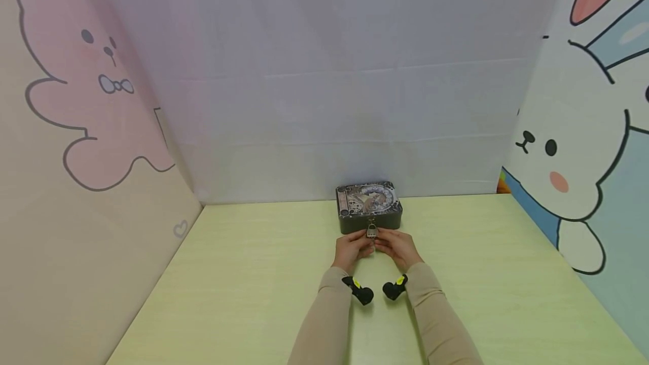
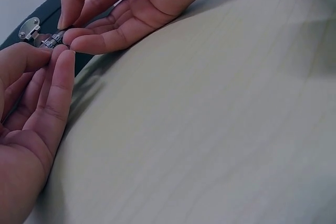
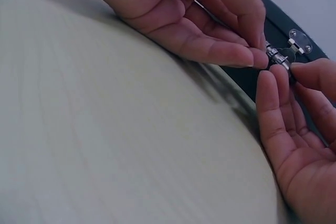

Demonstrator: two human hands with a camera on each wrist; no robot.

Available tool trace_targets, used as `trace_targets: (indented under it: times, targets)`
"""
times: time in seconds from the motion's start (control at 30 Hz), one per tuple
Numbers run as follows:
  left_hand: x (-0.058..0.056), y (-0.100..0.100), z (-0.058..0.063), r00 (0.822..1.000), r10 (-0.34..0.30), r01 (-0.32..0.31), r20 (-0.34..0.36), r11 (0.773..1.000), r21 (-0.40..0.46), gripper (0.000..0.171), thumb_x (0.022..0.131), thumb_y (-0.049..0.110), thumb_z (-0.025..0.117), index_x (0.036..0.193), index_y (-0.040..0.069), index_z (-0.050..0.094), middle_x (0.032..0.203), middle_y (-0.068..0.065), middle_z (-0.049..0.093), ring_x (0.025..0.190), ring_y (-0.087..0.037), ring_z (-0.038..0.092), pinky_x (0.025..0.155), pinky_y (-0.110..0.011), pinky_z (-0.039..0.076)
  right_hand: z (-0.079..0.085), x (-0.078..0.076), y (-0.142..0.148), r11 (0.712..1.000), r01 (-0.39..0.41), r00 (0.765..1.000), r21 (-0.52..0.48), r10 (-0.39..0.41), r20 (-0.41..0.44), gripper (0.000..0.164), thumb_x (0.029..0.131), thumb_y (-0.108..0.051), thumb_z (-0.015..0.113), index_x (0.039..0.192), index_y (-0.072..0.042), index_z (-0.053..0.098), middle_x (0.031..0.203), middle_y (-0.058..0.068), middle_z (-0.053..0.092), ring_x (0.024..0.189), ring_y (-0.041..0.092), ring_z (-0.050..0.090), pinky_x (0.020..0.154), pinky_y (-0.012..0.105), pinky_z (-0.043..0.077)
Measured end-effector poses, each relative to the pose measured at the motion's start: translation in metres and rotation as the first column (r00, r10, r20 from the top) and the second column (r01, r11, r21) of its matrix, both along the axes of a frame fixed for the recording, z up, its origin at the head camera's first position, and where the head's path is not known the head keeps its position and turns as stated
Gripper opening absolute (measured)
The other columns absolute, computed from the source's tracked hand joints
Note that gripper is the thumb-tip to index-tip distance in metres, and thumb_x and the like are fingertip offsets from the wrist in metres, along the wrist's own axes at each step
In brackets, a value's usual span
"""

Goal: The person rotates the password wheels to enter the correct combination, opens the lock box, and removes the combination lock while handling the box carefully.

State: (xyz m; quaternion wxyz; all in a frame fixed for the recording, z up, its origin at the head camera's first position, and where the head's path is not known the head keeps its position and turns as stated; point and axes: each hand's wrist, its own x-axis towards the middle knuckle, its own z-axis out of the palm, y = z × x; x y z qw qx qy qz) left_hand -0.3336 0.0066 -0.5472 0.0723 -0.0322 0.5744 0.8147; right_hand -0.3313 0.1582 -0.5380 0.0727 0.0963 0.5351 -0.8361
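Note:
A dark tin box (image 1: 369,207) with an ornate picture on its lid stands at the back of the table, lid down. From the metal hasp (image 2: 30,29) on its front hangs a small combination padlock (image 1: 372,232) with number dials. My left hand (image 1: 350,249) pinches one side of the padlock between thumb and fingertips. On the other side, my right hand (image 1: 398,246) pinches it the same way, its fingers (image 2: 100,41) meeting the left ones below the lock. Fingertips hide most of the padlock body (image 3: 276,55).
The pale yellow-green table (image 1: 243,286) reaches to a white cloth backdrop (image 1: 324,83) right behind the box. Side panels with a pink cartoon animal (image 1: 91,83) and a white rabbit (image 1: 558,151) flank it. Black wrist cameras (image 1: 361,293) sit between the forearms.

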Motion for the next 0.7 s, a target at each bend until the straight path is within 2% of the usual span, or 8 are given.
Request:
trace_targets:
  times: [0.1, 0.27, 0.4, 0.53, 0.7]
  targets:
    - [0.002, -0.001, 0.004, 1.000, -0.007, 0.007, -0.005, 1.000, 0.001, 0.035, 0.091, -0.010, 0.065, 0.125, -0.014, 0.061, 0.106, -0.024, 0.070, 0.076, -0.014, 0.070, 0.075, -0.033, 0.063, 0.000, 0.000, 0.000, 1.000, -0.001, 1.000, 0.004, 0.001, 0.005, 0.046, 0.100, 0.002, 0.056, 0.141, 0.017, 0.041, 0.087, 0.004, 0.071, 0.071, 0.010, 0.068, 0.072, 0.021, 0.061]
    - [0.013, -0.003, 0.020, 1.000, -0.007, 0.007, -0.021, 1.000, -0.002, 0.033, 0.091, -0.011, 0.063, 0.123, -0.017, 0.060, 0.101, -0.024, 0.070, 0.075, -0.014, 0.070, 0.074, -0.032, 0.063, 0.000, 0.000, -0.001, 1.000, -0.002, 1.000, 0.019, 0.002, 0.001, 0.046, 0.099, 0.002, 0.057, 0.140, 0.017, 0.042, 0.088, 0.004, 0.071, 0.072, 0.010, 0.068, 0.072, 0.022, 0.061]
    - [0.015, -0.003, 0.023, 1.000, 0.004, -0.004, -0.030, 1.000, -0.011, 0.032, 0.091, -0.011, 0.064, 0.122, -0.018, 0.061, 0.101, -0.024, 0.071, 0.075, -0.014, 0.070, 0.073, -0.031, 0.063, 0.001, 0.000, -0.001, 1.000, 0.005, 1.000, 0.018, -0.005, -0.003, 0.044, 0.100, 0.003, 0.055, 0.140, 0.018, 0.043, 0.087, 0.004, 0.071, 0.072, 0.010, 0.068, 0.072, 0.022, 0.061]
    - [0.011, -0.002, 0.018, 1.000, 0.008, -0.008, -0.006, 1.000, -0.017, 0.031, 0.091, -0.010, 0.065, 0.121, -0.017, 0.062, 0.098, -0.021, 0.072, 0.073, -0.013, 0.070, 0.073, -0.031, 0.063, 0.001, 0.000, -0.002, 1.000, 0.010, 1.000, 0.015, -0.010, -0.004, 0.043, 0.099, 0.004, 0.054, 0.139, 0.018, 0.043, 0.085, 0.004, 0.071, 0.070, 0.010, 0.068, 0.071, 0.022, 0.061]
    - [0.001, 0.000, 0.004, 1.000, 0.018, -0.018, 0.000, 1.000, -0.022, 0.028, 0.091, -0.009, 0.066, 0.118, -0.017, 0.064, 0.091, -0.017, 0.073, 0.071, -0.014, 0.069, 0.072, -0.032, 0.064, 0.000, -0.001, -0.002, 1.000, 0.012, 1.000, 0.015, -0.012, 0.002, 0.043, 0.100, 0.005, 0.053, 0.139, 0.019, 0.042, 0.083, 0.002, 0.070, 0.070, 0.009, 0.068, 0.070, 0.022, 0.061]
